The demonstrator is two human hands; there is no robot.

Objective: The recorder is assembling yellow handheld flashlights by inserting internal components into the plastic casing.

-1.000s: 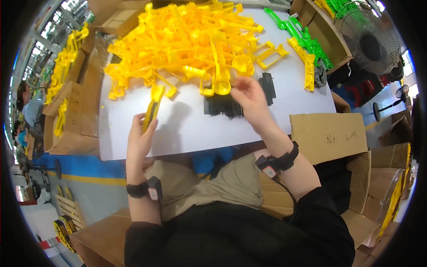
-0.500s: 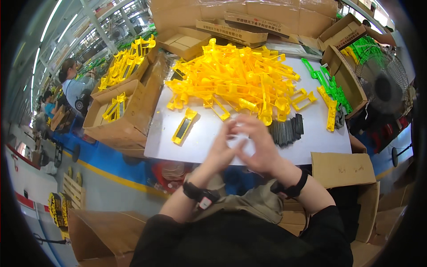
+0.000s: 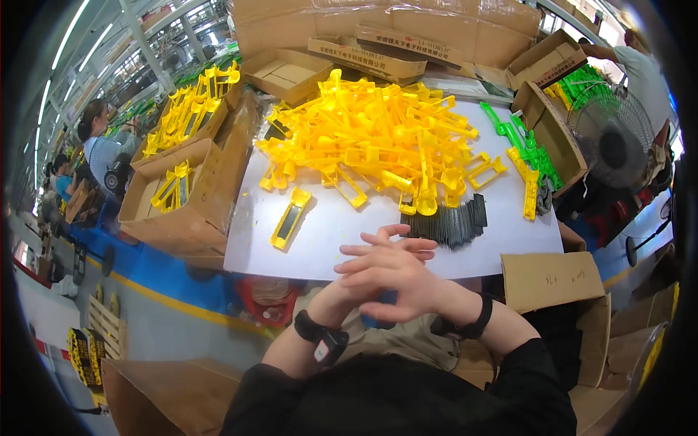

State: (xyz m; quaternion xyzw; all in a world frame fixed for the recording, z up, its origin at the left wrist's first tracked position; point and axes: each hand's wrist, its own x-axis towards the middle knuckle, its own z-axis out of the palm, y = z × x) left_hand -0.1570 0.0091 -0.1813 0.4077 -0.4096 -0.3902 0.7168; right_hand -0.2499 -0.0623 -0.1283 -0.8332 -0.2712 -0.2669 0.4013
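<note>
My right hand [image 3: 404, 280] crosses in front of my left hand [image 3: 408, 245] just above the table's near edge. Both hands have their fingers stretched out and hold nothing; the left palm is partly hidden behind the right fingers. To their left lies a yellow plastic frame [image 3: 291, 218] with a dark strip in it. Just beyond my fingers sits a row of thin black strips [image 3: 449, 227], standing closely side by side. A large heap of yellow plastic parts [image 3: 371, 138] covers the far middle of the white table [image 3: 251, 236].
Cardboard boxes with yellow parts [image 3: 167, 221] stand at the left. Green plastic parts [image 3: 534, 149] lie at the table's right, beside another box [image 3: 552, 131] and a fan [image 3: 612, 138]. An open carton [image 3: 552, 280] stands near my right arm. Other people are in the background.
My hands, earlier raised with fingertips close together, have come lower and nearer to me and now cross with fingers spread. The view has shifted slightly; the parts on the table look unmoved.
</note>
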